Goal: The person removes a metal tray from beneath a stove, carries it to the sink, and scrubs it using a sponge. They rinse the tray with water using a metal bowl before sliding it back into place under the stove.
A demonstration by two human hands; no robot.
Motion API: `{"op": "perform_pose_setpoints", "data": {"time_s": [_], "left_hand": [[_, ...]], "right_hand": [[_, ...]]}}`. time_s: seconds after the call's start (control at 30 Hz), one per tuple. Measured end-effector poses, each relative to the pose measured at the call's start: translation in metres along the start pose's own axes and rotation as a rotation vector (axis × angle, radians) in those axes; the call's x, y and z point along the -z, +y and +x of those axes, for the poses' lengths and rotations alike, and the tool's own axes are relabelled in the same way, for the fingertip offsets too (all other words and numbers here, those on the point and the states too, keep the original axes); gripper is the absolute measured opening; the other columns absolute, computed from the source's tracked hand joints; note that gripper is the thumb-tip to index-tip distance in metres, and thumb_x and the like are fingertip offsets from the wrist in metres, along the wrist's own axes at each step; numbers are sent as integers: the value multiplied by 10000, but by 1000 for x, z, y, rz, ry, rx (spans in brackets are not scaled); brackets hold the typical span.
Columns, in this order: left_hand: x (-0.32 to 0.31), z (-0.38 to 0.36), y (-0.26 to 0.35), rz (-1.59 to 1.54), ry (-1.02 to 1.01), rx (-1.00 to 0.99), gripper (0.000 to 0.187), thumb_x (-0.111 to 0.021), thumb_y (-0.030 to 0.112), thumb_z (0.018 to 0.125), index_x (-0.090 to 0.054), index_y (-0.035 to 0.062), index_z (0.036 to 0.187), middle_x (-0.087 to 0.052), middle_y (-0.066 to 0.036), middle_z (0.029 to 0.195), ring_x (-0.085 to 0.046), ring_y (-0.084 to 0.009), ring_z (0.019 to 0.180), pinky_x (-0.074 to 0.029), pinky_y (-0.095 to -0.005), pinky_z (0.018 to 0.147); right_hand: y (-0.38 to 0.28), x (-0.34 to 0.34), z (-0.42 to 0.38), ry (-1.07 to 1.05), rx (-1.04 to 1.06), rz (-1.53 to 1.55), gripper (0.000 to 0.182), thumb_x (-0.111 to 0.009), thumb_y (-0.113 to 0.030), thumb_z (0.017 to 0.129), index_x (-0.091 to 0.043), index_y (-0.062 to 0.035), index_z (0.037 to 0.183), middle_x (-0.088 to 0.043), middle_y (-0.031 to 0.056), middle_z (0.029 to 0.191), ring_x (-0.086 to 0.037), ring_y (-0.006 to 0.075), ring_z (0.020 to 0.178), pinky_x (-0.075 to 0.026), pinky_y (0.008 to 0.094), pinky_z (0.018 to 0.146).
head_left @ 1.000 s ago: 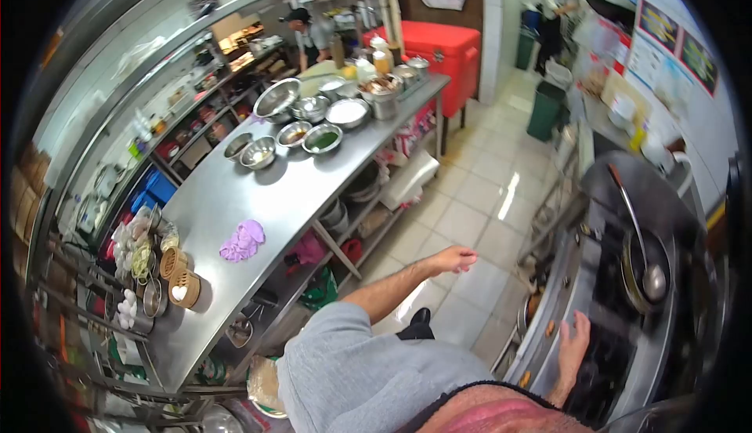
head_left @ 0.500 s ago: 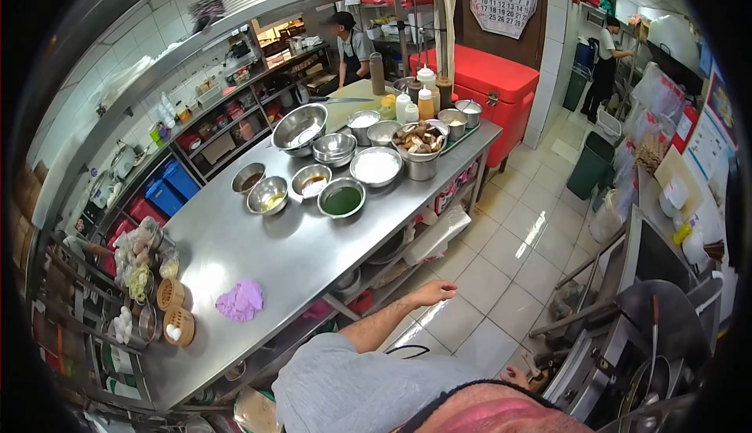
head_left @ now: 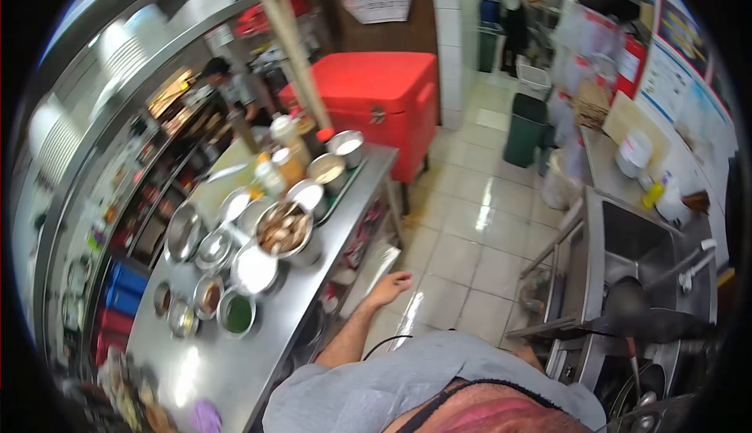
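My left hand (head_left: 390,286) hangs over the floor beside the steel table, fingers loosely bent with nothing visible in them. Only a small patch of skin of my right arm (head_left: 531,356) shows past my grey shirt; the fingers of that hand are hidden. On the table nearest my left hand stand a steel bowl of cut brown mushrooms (head_left: 283,231), a wide bowl of white contents (head_left: 254,269) and a bowl of green liquid (head_left: 236,312). A purple cloth (head_left: 206,416) lies at the table's near end.
Squeeze bottles (head_left: 288,165) stand at the table's far end, before a red cooler box (head_left: 380,92). A tiled aisle (head_left: 470,221) runs ahead. To my right are a steel sink (head_left: 638,241) and a wok (head_left: 627,311). One person (head_left: 513,18) stands far off, another (head_left: 231,88) behind the shelf.
My view has swung right and moved forward along the table, so the bowls and cloth sit further left and lower. My left hand stays low by the table; my right hand has slipped mostly from sight.
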State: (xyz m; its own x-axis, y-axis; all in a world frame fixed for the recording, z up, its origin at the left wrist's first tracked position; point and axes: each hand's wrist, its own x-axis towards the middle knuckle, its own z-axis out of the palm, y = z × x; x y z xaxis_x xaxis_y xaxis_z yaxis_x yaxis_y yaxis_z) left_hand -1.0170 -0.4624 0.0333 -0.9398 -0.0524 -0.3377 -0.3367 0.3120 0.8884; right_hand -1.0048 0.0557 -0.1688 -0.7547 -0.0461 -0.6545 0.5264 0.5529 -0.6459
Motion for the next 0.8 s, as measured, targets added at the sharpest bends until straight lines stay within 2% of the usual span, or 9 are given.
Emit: {"op": "perform_pose_setpoints", "data": {"time_s": [0.1, 0.17, 0.33, 0.43, 0.5, 0.57, 0.63, 0.67, 0.8], "left_hand": [[20, 73, 33, 59, 88, -72, 431, -601, 293, 832, -537, 29, 1166, -601, -112, 1093, -552, -209, 1020, -428, -323, 878], [29, 115, 64, 18, 121, -126, 435, -603, 289, 835, -533, 26, 1173, -595, -125, 1100, -559, -206, 1001, -434, -309, 869], [54, 233, 112, -38, 114, -160, 439, -608, 269, 837, -520, 11, 1181, -593, -109, 1101, -565, -190, 975, -447, -300, 841], [75, 311, 135, -119, 112, -220, 434, -611, 254, 837, -516, 13, 1185, -588, -109, 1102, -568, -197, 964, -449, -305, 833], [95, 364, 153, -80, 97, -281, 421, -607, 240, 839, -517, 10, 1180, -584, -113, 1103, -565, -196, 958, -449, -309, 830], [119, 421, 176, 7, 149, -329, 412, -606, 223, 836, -520, 2, 1173, -577, -120, 1106, -557, -199, 970, -443, -307, 841], [144, 463, 223, -27, 155, -403, 406, -605, 207, 830, -523, -7, 1165, -552, -131, 1156, -535, -221, 1033, -424, -316, 877], [159, 481, 251, 53, 191, -463, 402, -599, 210, 834, -523, -7, 1164, -548, -141, 1163, -531, -234, 1046, -420, -327, 888], [223, 562, 342, 282, 300, -611, 415, -579, 253, 845, -520, -7, 1163, -531, -180, 1176, -517, -286, 1078, -405, -357, 924]], "right_hand": [[-93, 27, 81, 22, 25, 225, 142, -577, -143, 786, -606, -10, 826, -573, 126, 639, -538, 185, 492, -425, 323, 417], [-141, 36, 153, 181, 365, -212, 190, -621, -147, 769, -602, -17, 906, -553, 55, 622, -531, 147, 513, -425, 284, 438], [-281, 33, 249, 71, 550, -87, 392, -619, -155, 784, -534, 2, 1134, -591, 58, 732, -544, 131, 600, -440, 277, 521], [-317, 37, 302, -4, 509, -10, 364, -599, -149, 802, -538, 6, 1126, -592, 63, 754, -546, 135, 608, -455, 278, 544], [-313, 47, 325, 114, 473, -198, 387, -634, -217, 755, -586, 5, 1068, -641, 170, 841, -624, 212, 741, -491, 337, 677], [-313, 66, 307, 85, 139, -1, 253, -576, -192, 824, -612, 2, 982, -609, 56, 691, -566, 165, 591, -473, 309, 560], [-254, 94, 349, -183, 275, -817, 222, -603, -164, 740, -608, -5, 894, -615, 144, 689, -551, 203, 473, -426, 345, 403], [-235, 102, 349, -254, 203, -880, 221, -599, -176, 742, -610, -9, 886, -616, 145, 694, -554, 208, 490, -429, 350, 420], [-243, 122, 350, -114, -261, -355, 228, -585, -223, 751, -622, -24, 856, -619, 146, 712, -568, 228, 560, -442, 369, 489]]}}
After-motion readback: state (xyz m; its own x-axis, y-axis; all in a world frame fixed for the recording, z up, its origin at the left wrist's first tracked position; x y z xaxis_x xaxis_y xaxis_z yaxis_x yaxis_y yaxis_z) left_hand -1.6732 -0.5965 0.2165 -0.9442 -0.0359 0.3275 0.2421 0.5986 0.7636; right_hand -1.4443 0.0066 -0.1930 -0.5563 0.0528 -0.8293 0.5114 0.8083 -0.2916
